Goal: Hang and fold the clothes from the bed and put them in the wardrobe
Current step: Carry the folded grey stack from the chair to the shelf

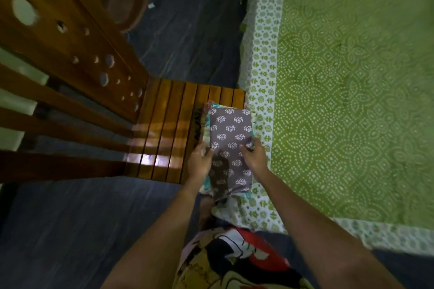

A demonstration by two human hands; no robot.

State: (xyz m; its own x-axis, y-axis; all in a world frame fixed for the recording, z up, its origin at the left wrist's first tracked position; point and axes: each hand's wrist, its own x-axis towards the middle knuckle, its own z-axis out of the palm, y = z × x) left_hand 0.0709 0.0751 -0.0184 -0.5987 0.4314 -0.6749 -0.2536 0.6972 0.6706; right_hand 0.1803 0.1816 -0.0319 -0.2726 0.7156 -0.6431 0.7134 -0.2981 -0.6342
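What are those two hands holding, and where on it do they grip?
A stack of folded clothes, grey leaf-print piece on top. The left hand grips its left edge, the right hand its right edge.

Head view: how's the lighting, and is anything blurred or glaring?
Head view: dim overall; bright glare bands on the chair seat; chair back smeared by motion blur; a dark shadow lies on the cloth; the bedspread is fairly sharp.
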